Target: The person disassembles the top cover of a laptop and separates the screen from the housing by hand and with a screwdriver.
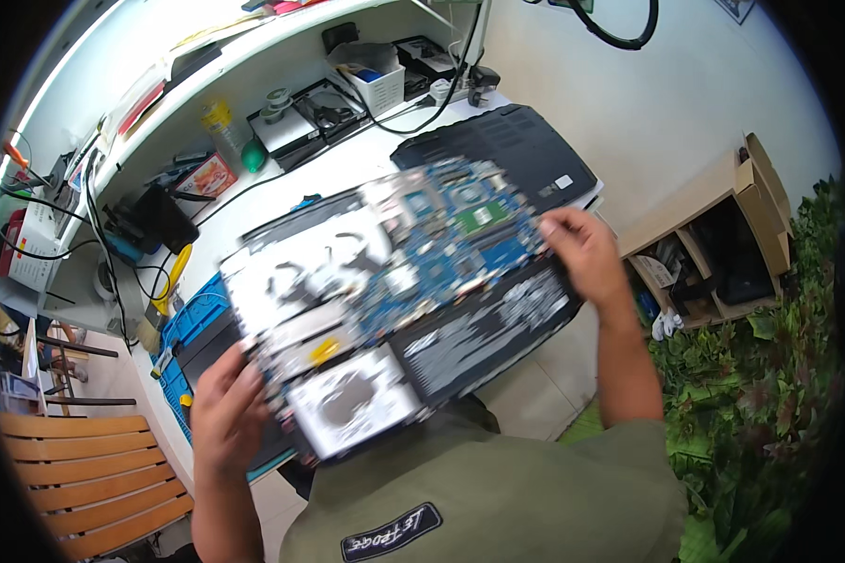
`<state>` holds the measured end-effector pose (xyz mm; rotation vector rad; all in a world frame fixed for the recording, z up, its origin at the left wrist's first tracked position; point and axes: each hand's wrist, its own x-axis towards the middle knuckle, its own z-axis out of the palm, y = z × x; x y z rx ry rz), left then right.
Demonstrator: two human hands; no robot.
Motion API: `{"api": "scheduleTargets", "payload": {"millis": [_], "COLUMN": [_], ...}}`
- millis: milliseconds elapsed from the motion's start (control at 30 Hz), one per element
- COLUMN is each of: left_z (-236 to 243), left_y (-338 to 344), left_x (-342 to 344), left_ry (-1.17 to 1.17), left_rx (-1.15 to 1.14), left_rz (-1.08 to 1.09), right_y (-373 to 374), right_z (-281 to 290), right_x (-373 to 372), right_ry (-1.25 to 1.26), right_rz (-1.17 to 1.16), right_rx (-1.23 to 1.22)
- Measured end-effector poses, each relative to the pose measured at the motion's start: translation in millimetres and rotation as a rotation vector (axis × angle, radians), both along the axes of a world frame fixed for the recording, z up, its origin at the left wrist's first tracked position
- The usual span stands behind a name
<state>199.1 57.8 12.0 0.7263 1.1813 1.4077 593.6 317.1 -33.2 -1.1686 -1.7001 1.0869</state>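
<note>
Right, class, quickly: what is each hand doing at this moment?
Left hand: closed on the near-left edge of the opened black laptop chassis with exposed blue circuit board.
Right hand: closed on its far-right edge.

Both arms raised w/ bent wrists, left hand [227, 413] & right hand [584, 251] each in closed grip.

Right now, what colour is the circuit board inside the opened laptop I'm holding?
Blue, with a small green module; the head view shows the circuit board in the opened laptop.
</note>
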Motion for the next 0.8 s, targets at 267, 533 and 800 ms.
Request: {"api": "scheduleTargets", "payload": {"millis": [267, 533, 800], "left_z": [-69.2, -105.8, -100.7], "left_y": [222.9, 317.3, 324.3], "left_x": [93.5, 96.1, 124.7], "left_ry": [0.039, 0.248, 0.426], "left_rx": [-0.206, -0.267, -0.2], "left_rz": [-0.403, -0.272, -0.154], "right_y": [204.8, 318.8, 360.6], "right_z": [-15.9, -65.4, -105.7], "right_x": [115.3, 102.8, 152.5], "right_ry": [-0.525, -0.671, -0.692], "right_rz": [-0.287, -0.292, -0.272], "right_rx": [0.128, 0.172, 0.253]}}
